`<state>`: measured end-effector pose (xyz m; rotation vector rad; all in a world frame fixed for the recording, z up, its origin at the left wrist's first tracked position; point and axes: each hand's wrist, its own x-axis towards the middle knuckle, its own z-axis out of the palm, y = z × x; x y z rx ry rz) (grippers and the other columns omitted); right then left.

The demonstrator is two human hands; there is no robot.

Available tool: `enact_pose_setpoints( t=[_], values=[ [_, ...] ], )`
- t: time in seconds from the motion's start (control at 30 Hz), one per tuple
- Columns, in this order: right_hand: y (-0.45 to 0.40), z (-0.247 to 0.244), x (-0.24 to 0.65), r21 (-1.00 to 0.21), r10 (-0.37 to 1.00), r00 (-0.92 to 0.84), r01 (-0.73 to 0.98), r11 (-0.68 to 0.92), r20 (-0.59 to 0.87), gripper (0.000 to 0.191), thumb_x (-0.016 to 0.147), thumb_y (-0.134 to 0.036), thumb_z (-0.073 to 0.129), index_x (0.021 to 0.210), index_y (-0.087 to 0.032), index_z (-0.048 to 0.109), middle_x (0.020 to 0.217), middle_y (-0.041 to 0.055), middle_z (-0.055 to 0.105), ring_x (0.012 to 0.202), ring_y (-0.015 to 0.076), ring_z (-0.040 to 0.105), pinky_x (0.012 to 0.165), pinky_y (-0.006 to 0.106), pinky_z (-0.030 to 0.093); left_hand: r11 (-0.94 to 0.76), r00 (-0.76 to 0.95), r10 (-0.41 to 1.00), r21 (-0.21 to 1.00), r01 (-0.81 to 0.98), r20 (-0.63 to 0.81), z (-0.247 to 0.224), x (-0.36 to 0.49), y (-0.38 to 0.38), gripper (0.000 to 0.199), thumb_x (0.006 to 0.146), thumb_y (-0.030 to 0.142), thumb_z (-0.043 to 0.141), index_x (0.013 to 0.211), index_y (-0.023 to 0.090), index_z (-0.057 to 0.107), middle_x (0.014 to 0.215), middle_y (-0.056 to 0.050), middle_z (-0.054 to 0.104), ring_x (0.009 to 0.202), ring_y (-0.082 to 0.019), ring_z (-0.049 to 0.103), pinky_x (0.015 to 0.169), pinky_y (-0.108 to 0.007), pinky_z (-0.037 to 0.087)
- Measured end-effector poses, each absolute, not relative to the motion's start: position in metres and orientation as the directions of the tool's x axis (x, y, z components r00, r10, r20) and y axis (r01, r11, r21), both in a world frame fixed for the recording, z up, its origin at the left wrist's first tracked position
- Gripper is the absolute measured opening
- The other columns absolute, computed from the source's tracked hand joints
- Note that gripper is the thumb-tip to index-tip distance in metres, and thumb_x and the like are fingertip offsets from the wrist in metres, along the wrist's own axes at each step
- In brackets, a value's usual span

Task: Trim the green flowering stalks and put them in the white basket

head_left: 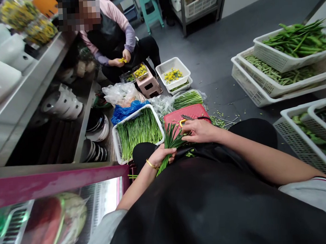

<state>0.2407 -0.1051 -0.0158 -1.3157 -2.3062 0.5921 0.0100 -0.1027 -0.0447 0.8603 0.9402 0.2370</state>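
Observation:
My left hand (162, 155) is closed around a bunch of green chive stems (169, 139), held upright at a slant over my lap. Beside the top of the bunch, my right hand (197, 131) has its fingers bent and drawn together; whatever they pinch is too small to make out. Just beyond these fingers, scissors (182, 122) with a yellow part on the handle show over a red stool top (176, 116), partly hidden by the hand. A white basket (115, 142) full of long chives stands left of my knees.
A co-worker (106, 34) sits ahead, handling yellow flowers by a pink stool (147, 84) and a white basket (186, 64). Bagged green stems (187, 99) lie beyond the red top. Stacked vegetable baskets (259, 91) stand right; a metal shelf (47, 59) runs along the left. Trimmings (223, 120) litter the floor.

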Motion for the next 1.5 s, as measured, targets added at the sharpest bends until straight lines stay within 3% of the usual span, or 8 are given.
enact_pose_setpoints(
  t=[0.3,0.5,0.6,0.87,1.0,1.13,1.3,1.5],
  values=[
    [-0.112,-0.016,0.232,-0.230,0.896,-0.440,0.868,0.440,0.054,0.020,0.079,-0.024,0.056,0.072,-0.016,0.073,0.079,0.0125,0.069,0.083,0.0255,0.061,0.087,0.042,0.036,0.622,0.554,0.535,0.741,0.252,-0.638,-0.049,0.010,-0.101,0.043,0.055,0.041,0.080,0.063,0.015,0.047,0.048,0.005,0.050,0.035,-0.006,0.043,0.035,-0.019,0.031],
    [-0.102,-0.062,0.214,-0.863,0.982,0.014,0.480,0.157,0.186,0.023,0.077,-0.023,0.047,0.069,-0.017,0.068,0.077,0.0048,0.068,0.074,0.0167,0.060,0.073,0.030,0.044,0.630,0.577,0.537,0.747,0.210,-0.615,-0.043,0.015,-0.101,0.041,0.056,0.040,0.079,0.061,0.015,0.047,0.049,0.005,0.049,0.035,-0.005,0.043,0.035,-0.019,0.031],
    [-0.100,-0.076,0.215,-0.933,0.983,0.149,0.356,0.050,0.109,0.025,0.078,-0.028,0.046,0.066,-0.017,0.066,0.071,0.0035,0.066,0.068,0.0158,0.058,0.066,0.028,0.044,0.642,0.586,0.525,0.740,0.204,-0.617,-0.040,0.017,-0.100,0.040,0.056,0.038,0.079,0.061,0.015,0.047,0.049,0.004,0.049,0.035,-0.005,0.043,0.036,-0.019,0.030],
    [-0.121,-0.045,0.234,-0.388,0.902,-0.404,0.816,0.430,0.151,0.019,0.072,-0.021,0.056,0.061,-0.015,0.070,0.074,0.0130,0.069,0.082,0.0245,0.060,0.098,0.050,0.029,0.631,0.617,0.455,0.721,0.286,-0.642,-0.050,0.013,-0.103,0.039,0.056,0.038,0.079,0.064,0.014,0.050,0.050,0.003,0.050,0.038,-0.006,0.044,0.035,-0.018,0.029],
    [-0.103,-0.054,0.217,-0.805,0.996,-0.015,0.588,0.075,0.082,0.013,0.064,-0.021,0.061,0.055,-0.014,0.067,0.071,0.0113,0.069,0.081,0.0242,0.062,0.091,0.041,0.040,0.613,0.620,0.453,0.729,0.306,-0.641,-0.052,0.014,-0.104,0.039,0.056,0.038,0.079,0.062,0.014,0.049,0.050,0.003,0.050,0.038,-0.006,0.043,0.035,-0.018,0.027],
    [-0.087,-0.066,0.238,-0.925,0.976,0.219,0.369,-0.093,-0.011,0.036,0.080,-0.037,0.046,0.066,-0.014,0.069,0.074,0.0089,0.070,0.072,0.0192,0.064,0.074,0.033,0.050,0.619,0.639,0.473,0.745,0.248,-0.606,-0.048,0.007,-0.105,0.039,0.058,0.038,0.078,0.062,0.014,0.048,0.049,0.004,0.048,0.038,-0.005,0.042,0.035,-0.018,0.027],
    [-0.102,-0.043,0.291,-0.937,0.987,-0.129,0.346,-0.041,-0.091,0.034,0.067,-0.045,0.068,0.085,-0.016,0.073,0.082,0.0062,0.072,0.075,0.0178,0.063,0.075,0.033,0.050,0.626,0.652,0.468,0.745,0.232,-0.597,-0.044,0.001,-0.104,0.040,0.058,0.039,0.078,0.061,0.014,0.047,0.050,0.004,0.048,0.036,-0.005,0.042,0.034,-0.018,0.027],
    [-0.097,-0.016,0.261,-0.802,0.878,-0.478,0.521,0.292,0.010,0.024,0.080,-0.032,0.059,0.092,-0.018,0.073,0.087,0.0048,0.070,0.079,0.0161,0.062,0.076,0.028,0.045,0.605,0.662,0.457,0.753,0.258,-0.594,-0.042,0.009,-0.103,0.039,0.056,0.038,0.079,0.064,0.014,0.049,0.050,0.004,0.047,0.040,-0.005,0.041,0.036,-0.018,0.027]
  ],
)
